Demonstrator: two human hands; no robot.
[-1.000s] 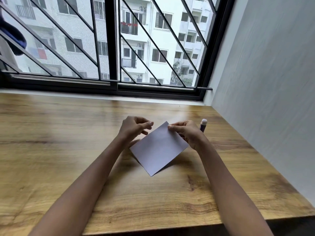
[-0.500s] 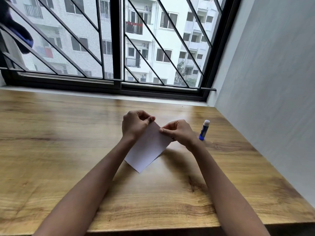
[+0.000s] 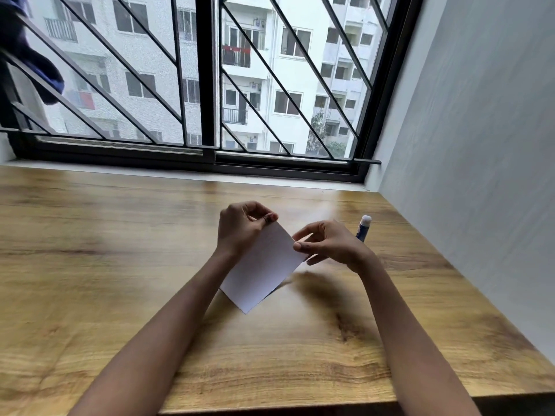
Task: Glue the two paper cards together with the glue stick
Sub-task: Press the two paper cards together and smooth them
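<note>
White rectangular paper card (image 3: 261, 265) held by two hands over a brown wooden table (image 3: 120, 265).

The left hand (image 3: 240, 228) pinches the card at its top corner, about 12 o'clock, with curled fingers and the thumb on the paper. The right hand (image 3: 333, 244) pinches the card edge at about 3 o'clock between thumb and forefinger; its other fingers are loosely bent. The card stands tilted, one corner pointing down at 6 o'clock towards the table; I cannot tell if this corner touches the wood. I also cannot tell if a second card lies behind it. A blue glue stick with a white cap (image 3: 362, 228) stands upright on the table at 2 o'clock from the card, just behind the right hand. A black barred window (image 3: 207, 85) is at 12 o'clock and a grey wall (image 3: 480, 145) at 3 o'clock.
</note>
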